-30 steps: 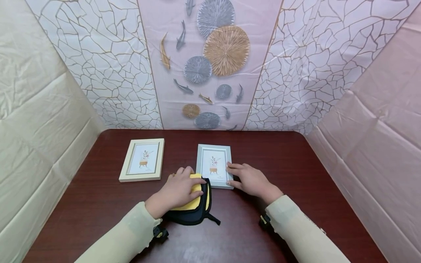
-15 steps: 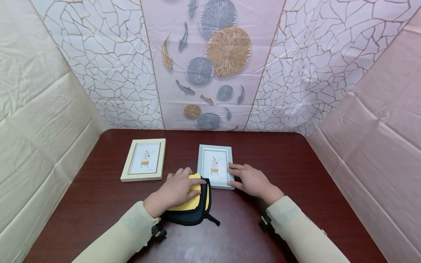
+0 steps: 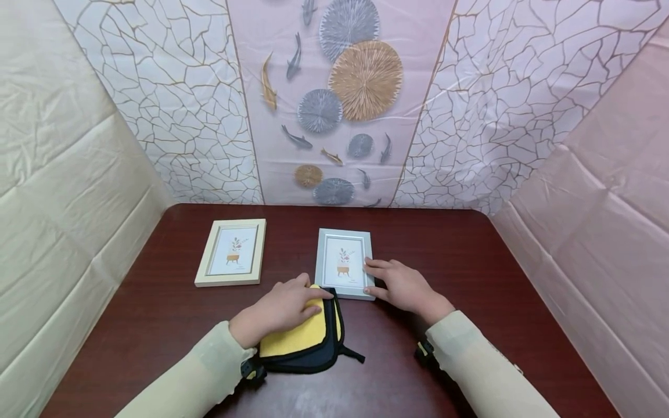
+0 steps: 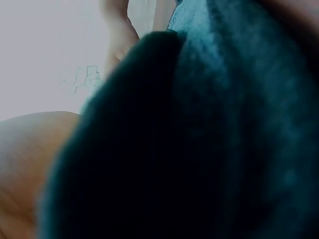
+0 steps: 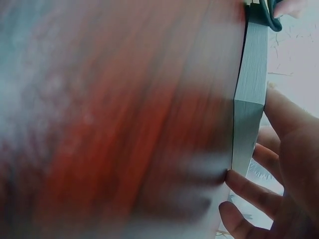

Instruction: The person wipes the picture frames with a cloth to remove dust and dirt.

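Observation:
A yellow and dark grey cloth (image 3: pixel 300 342) with black edging and a small loop lies in front of the silver-white picture frame (image 3: pixel 345 293), its far edge at the frame's lower left corner. My left hand (image 3: pixel 284 307) holds the cloth from above, index finger stretched along its edge. Dark, blurred cloth (image 4: pixel 149 139) fills most of the left wrist view. The fingers of my right hand (image 3: pixel 402 287) rest on the right border of the same frame. In the right wrist view, they spread around the frame's side (image 5: pixel 249 99).
A second, cream picture frame (image 3: pixel 201 278) with a similar plant print lies at the back left. Beneath everything is a dark red wooden table (image 3: pixel 376 371). Patterned sheets (image 3: pixel 198 116) hang along its back and sides.
My left hand has pulled slightly toward me and the cloth has slid the same way, showing more yellow. The right hand stays on the silver-white frame.

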Available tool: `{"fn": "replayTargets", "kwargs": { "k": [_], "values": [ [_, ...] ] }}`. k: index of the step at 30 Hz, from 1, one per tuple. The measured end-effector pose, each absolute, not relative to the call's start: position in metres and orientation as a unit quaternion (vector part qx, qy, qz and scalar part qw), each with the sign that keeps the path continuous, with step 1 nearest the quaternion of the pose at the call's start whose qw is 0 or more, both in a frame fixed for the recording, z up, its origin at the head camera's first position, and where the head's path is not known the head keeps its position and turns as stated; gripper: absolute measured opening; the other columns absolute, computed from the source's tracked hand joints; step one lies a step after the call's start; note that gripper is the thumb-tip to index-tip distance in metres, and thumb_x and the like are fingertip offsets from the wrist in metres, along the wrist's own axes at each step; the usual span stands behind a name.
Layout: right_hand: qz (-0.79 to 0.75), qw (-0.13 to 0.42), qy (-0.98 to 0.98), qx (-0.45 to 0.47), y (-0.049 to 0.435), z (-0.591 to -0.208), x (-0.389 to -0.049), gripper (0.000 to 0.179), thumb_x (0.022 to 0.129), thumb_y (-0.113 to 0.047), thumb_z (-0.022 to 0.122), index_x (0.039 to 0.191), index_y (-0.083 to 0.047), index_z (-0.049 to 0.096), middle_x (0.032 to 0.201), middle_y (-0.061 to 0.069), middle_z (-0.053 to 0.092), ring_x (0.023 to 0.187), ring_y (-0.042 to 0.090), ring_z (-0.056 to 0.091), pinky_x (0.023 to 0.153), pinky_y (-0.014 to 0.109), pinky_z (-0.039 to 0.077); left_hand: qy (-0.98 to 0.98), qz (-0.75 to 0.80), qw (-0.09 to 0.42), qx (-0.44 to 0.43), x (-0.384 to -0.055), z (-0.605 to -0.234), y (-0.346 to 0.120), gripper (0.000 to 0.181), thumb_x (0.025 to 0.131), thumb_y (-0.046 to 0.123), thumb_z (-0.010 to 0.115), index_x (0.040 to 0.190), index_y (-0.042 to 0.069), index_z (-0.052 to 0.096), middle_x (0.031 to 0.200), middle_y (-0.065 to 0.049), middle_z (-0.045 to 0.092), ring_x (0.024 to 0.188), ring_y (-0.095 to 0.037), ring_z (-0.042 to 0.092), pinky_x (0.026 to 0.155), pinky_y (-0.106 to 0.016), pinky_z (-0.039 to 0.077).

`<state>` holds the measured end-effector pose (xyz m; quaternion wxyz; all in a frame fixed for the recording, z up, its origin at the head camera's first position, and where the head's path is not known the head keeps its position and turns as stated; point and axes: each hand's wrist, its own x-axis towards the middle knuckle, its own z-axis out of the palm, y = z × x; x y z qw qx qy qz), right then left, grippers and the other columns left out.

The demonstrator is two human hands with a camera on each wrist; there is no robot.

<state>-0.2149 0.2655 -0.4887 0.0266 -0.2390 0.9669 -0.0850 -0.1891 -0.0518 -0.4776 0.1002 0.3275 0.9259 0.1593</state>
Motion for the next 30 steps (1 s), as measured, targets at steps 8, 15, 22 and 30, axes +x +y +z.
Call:
{"fn": "replayTargets", "kwargs": {
  "k": [8, 15, 22, 30],
  "values": [
    [-0.086, 0.019, 0.967, -0.239, 0.267, -0.492, -0.214, 0.064, 0.105, -0.049, 0.074, 0.159, -0.014, 0.062, 0.168, 0.006, 0.051, 0.146, 0.038, 0.055, 0.103, 0.057, 0.056, 0.898, 0.198, 0.109, 0.378, -0.186, -0.48, -0.047, 0.044, 0.109, 0.023, 0.073, 0.152, 0.031, 0.069, 0.098, 0.002, 0.048, 0.076, -0.015, 0.048, 0.07, -0.032, 0.045],
    [-0.078, 0.009, 0.97, -0.231, 0.265, -0.49, -0.21, 0.064, 0.104, -0.047, 0.076, 0.157, -0.013, 0.064, 0.167, 0.007, 0.052, 0.143, 0.034, 0.058, 0.097, 0.053, 0.059, 0.895, 0.199, 0.112, 0.384, -0.183, -0.485, -0.039, 0.054, 0.107, 0.03, 0.077, 0.158, 0.034, 0.061, 0.118, 0.002, 0.06, 0.096, -0.014, 0.059, 0.082, -0.036, 0.052],
    [-0.071, -0.078, 0.964, -0.242, 0.252, -0.488, -0.193, 0.042, 0.101, -0.037, 0.083, 0.135, -0.012, 0.079, 0.143, 0.008, 0.07, 0.123, 0.026, 0.068, 0.092, 0.047, 0.062, 0.895, 0.208, 0.112, 0.379, -0.182, -0.486, -0.037, 0.053, 0.104, 0.034, 0.08, 0.153, 0.026, 0.062, 0.147, -0.002, 0.065, 0.137, -0.028, 0.062, 0.111, -0.05, 0.051],
    [-0.161, -0.058, 0.947, -0.271, 0.212, -0.485, -0.159, 0.04, 0.103, -0.039, 0.081, 0.137, -0.018, 0.077, 0.127, -0.001, 0.075, 0.11, 0.017, 0.074, 0.087, 0.044, 0.062, 0.903, 0.237, 0.102, 0.344, -0.187, -0.489, -0.05, 0.053, 0.103, 0.043, 0.079, 0.146, 0.019, 0.061, 0.131, 0.001, 0.071, 0.109, -0.014, 0.066, 0.094, -0.042, 0.055]
  ]
}}
